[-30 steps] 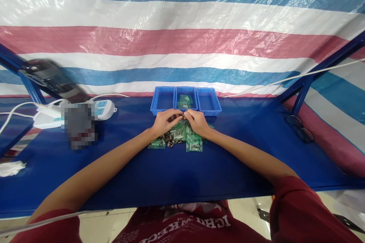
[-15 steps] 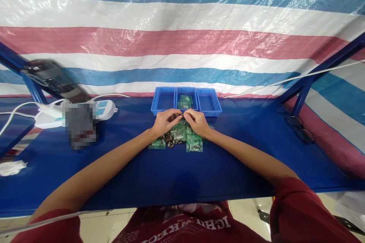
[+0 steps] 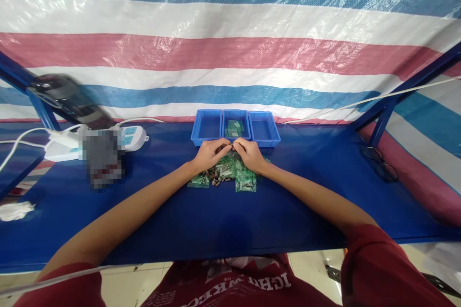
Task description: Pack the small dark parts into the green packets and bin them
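My left hand [image 3: 211, 153] and my right hand [image 3: 250, 154] meet fingertip to fingertip over a pile on the blue table. Both are closed in a pinch around something small that their fingers mostly hide. Beneath them lie green-tinted clear packets [image 3: 246, 181] with small metallic pieces inside, and loose brownish cylindrical pieces [image 3: 216, 179] sit among them. Just beyond my fingers stand three blue bins side by side. The middle bin [image 3: 247, 127] holds several green packets [image 3: 235, 128]; the left bin [image 3: 194, 129] and right bin [image 3: 277, 134] show bare floors.
At the left, a white power strip [image 3: 135, 138] with cables lies behind a blurred-out dark object [image 3: 103, 158]. A dark bottle-like object [image 3: 70, 98] leans near the frame. Eyeglasses [image 3: 382, 163] rest at the right, crumpled white tissue [image 3: 16, 211] at the left edge. A striped sheet [image 3: 230, 53] hangs behind.
My fingertips have drawn slightly closer together over the pile. The bins, packets and loose pieces stay where they were.
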A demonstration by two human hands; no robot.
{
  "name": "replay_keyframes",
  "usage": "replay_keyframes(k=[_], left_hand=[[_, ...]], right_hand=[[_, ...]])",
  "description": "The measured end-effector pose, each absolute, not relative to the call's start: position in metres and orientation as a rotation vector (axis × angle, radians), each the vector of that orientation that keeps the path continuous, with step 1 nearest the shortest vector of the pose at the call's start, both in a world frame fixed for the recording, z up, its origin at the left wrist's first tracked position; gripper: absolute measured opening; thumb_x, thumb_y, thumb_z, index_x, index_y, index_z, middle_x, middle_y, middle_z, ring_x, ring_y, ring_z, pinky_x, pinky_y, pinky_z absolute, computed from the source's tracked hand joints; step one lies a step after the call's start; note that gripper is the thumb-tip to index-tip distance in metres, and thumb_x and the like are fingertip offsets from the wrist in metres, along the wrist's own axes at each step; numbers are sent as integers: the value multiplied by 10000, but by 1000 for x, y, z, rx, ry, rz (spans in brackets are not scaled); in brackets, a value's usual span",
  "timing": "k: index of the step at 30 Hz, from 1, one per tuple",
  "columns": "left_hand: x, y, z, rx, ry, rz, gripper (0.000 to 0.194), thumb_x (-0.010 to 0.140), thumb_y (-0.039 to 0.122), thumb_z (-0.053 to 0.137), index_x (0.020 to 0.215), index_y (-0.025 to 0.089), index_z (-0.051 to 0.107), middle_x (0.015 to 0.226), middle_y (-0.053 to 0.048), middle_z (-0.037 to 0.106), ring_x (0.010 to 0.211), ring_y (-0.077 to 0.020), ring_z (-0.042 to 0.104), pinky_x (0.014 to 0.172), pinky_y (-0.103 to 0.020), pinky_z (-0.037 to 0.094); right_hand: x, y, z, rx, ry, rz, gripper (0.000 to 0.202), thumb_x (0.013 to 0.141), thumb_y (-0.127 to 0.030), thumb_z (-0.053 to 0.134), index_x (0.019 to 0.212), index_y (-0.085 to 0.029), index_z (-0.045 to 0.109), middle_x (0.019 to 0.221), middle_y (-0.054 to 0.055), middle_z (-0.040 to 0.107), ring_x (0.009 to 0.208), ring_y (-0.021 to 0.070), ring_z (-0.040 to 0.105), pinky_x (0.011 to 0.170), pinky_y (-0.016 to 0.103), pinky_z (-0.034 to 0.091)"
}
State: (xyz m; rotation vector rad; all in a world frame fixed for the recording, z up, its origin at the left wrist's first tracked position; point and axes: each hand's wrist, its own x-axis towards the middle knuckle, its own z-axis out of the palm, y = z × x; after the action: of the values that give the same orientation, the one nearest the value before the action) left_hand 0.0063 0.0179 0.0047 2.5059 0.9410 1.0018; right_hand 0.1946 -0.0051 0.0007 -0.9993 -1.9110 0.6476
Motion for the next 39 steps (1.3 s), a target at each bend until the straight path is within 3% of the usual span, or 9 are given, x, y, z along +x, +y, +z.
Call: replay_keyframes(k=[26,39], left_hand=[[10,18,9,2478,988,889,341,942,392,427,799,148,619,622,10,577,536,-90,500,536,-206,334],[9,18,9,2495,979,894,370,948,410,405,803,150,624,603,6,564,524,-94,493,524,-213,323]], right_hand=[[195,1,-2,-1053,-1947,739,347,955,-356,356,732,-161,539,592,-23,448,570,114,416,589,234,294],[194,1,-3,-1039,-1955,735,345,954,-357,350,737,-164,538,632,-7,493,610,124,449,611,237,315]])
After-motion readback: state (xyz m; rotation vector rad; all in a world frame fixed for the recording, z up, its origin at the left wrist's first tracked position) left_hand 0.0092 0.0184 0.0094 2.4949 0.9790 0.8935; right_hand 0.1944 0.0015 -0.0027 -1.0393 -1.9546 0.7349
